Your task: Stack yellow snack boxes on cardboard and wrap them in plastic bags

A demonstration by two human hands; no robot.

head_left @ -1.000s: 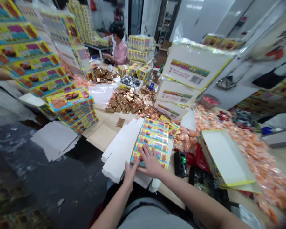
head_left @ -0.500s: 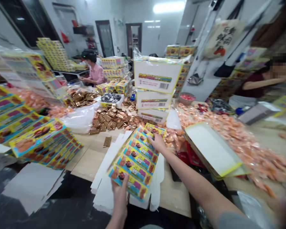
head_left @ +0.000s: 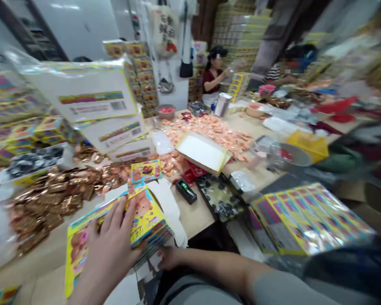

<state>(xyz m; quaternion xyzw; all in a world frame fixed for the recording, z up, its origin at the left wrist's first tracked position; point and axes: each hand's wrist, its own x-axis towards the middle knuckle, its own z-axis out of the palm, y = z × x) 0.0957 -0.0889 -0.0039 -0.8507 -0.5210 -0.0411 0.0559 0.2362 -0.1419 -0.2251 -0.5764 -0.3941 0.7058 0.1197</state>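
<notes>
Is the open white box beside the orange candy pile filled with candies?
No. The open white box with yellow edges shows only its bare white inside; the orange candies lie on the table around it.

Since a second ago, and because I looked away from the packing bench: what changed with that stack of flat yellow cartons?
The stack of flat cartons came off the white blanks toward the body. The left hand now presses flat on top; the right hand moved from the far end to the near edge underneath. The view swung right. The stack stays held in both hands, and the gold wrapped sweets stay heaped.
</notes>
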